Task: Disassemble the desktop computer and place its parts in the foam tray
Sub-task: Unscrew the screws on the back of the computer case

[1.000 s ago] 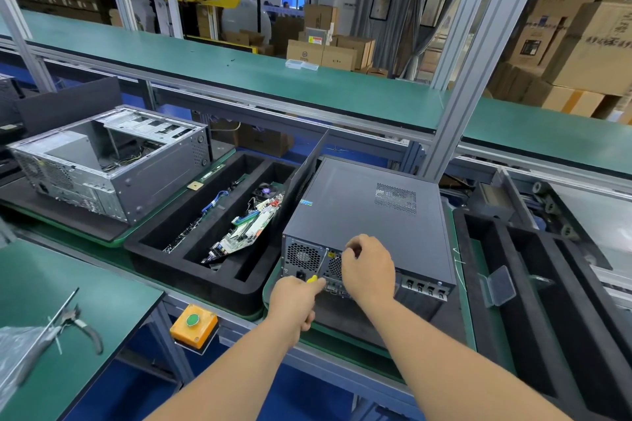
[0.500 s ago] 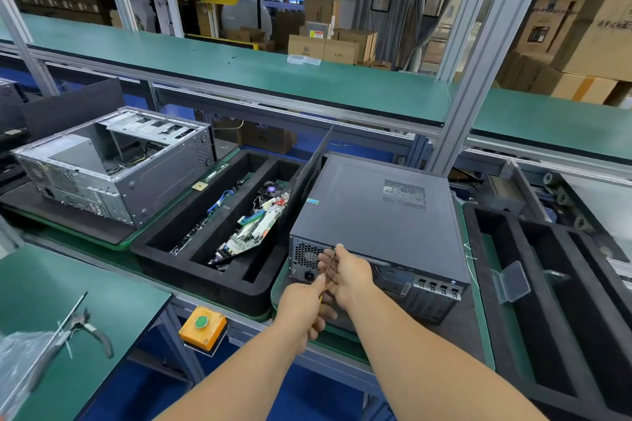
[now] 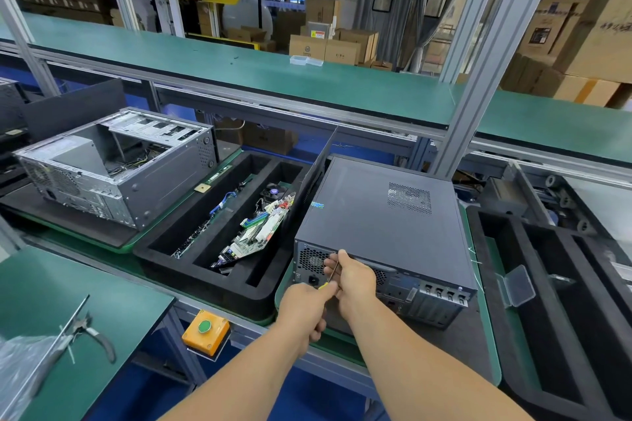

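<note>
A dark grey desktop computer lies on its side on a black mat, its rear panel facing me. My left hand grips the yellow handle of a screwdriver whose thin shaft points up at the top left of the rear panel. My right hand pinches the shaft near its tip against the case edge. A black foam tray to the left holds a circuit board and cables.
An opened silver computer chassis stands at the left. Pliers and a plastic bag lie on the green table at lower left. An orange button box hangs under the bench. Another black foam tray sits at the right.
My right hand has slid from the case's top edge down onto the screwdriver shaft beside my left hand. The screwdriver tip now rests at the upper left of the rear panel.
</note>
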